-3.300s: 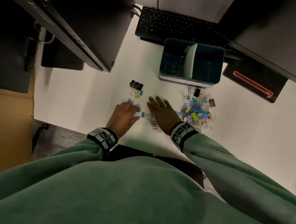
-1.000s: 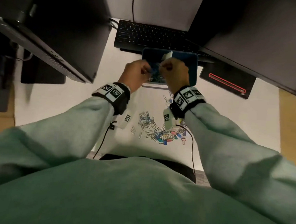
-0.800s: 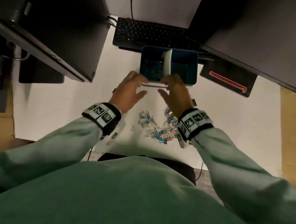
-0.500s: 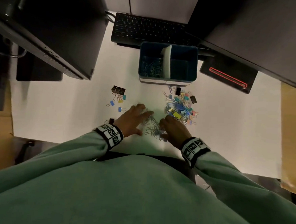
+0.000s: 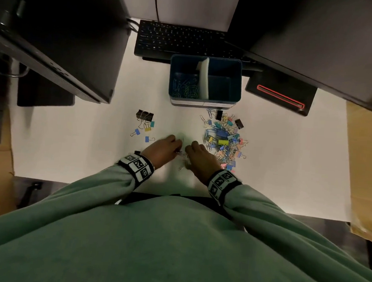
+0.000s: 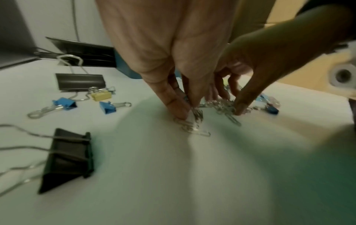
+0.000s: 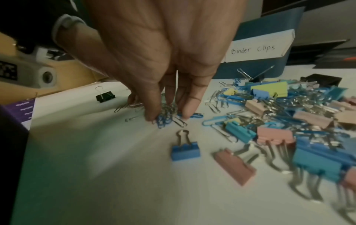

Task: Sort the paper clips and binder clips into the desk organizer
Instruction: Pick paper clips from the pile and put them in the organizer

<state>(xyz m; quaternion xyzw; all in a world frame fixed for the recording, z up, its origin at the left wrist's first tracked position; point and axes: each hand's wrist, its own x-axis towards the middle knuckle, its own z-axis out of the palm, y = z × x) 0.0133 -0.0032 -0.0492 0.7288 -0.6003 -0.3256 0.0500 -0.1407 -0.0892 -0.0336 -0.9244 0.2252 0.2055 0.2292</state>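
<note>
My left hand (image 5: 177,148) and right hand (image 5: 190,152) are down on the white desk side by side. Each pinches at a loose heap of silver and blue paper clips (image 7: 167,115) lying between them. In the left wrist view, thumb and fingers of the left hand (image 6: 189,112) squeeze silver clips (image 6: 196,115) against the desk. The blue desk organizer (image 5: 202,103) stands beyond, with paper clips (image 5: 185,88) in its left compartment. Its right side bears a "Binder Clips" label (image 7: 258,48). A mixed pile of coloured clips (image 5: 223,141) lies right of my right hand.
A small group of black, blue and yellow binder clips (image 5: 144,123) lies to the left. A keyboard (image 5: 182,42) sits behind the organizer, with dark monitors (image 5: 56,34) at both sides. A black device with a red line (image 5: 279,96) is at the right.
A second ago both hands were over the organizer. They opened, drew back to the desk, and now close on the paper clips near the front edge.
</note>
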